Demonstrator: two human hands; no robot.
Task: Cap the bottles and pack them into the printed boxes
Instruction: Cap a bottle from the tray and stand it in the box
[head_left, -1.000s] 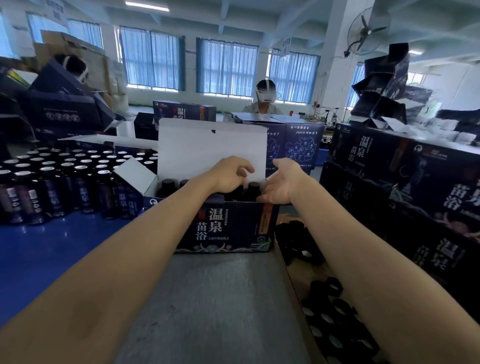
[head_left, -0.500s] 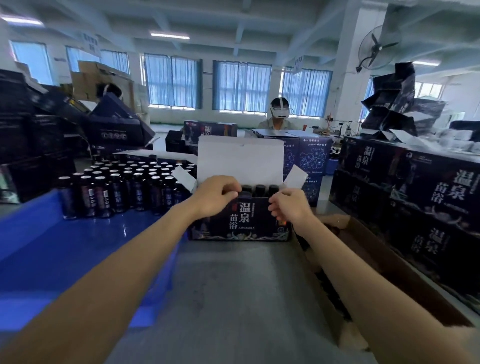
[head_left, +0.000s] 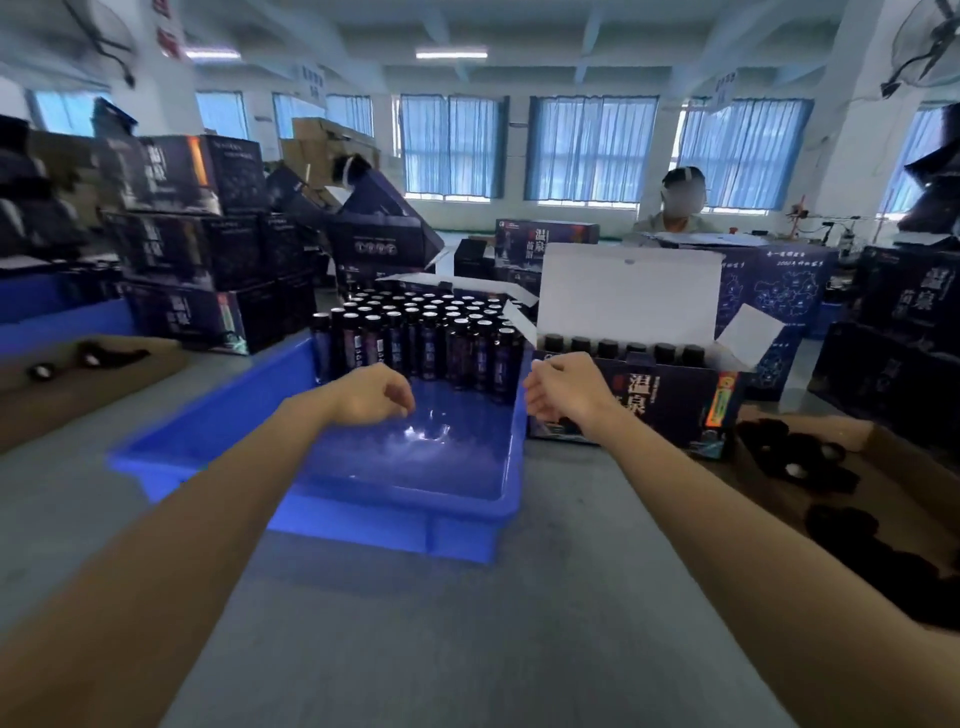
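**A:** While the left hand (head_left: 370, 396) is hovering over the tray (head_left: 291, 525), is it gripping anything?

**B:** No. Its fingers are curling loosely and holding nothing. It is hanging above the tray's bare front half, just short of the bottles (head_left: 415, 340).

**A:** And the right hand (head_left: 563, 389)?

**B:** That one is hanging at the tray's right rim, in front of the left end of the box (head_left: 675, 400). Its fingers are bending loosely too, with nothing between them. Whether it is touching the box, I cannot tell.

**A:** Where are the bottles standing?

**B:** They are standing upright, packed tight in the tray's far half, with pale tops showing. Six capped bottles (head_left: 626, 347) are sitting in a row inside the box, black tops just clearing its front wall.

**A:** How is the box sitting?

**B:** It is sitting on the table (head_left: 467, 649) just right of the tray. Its lid (head_left: 628, 291) is standing upright, white side facing us.

**A:** And the caps (head_left: 795, 457)?

**B:** Loose black ones are lying in a carton (head_left: 904, 467) at the far right, near the box.

**A:** Anything else?

**B:** A stack (head_left: 192, 249) of printed boxes is rising left of the tray, and a person (head_left: 675, 218) is sitting well behind the box.
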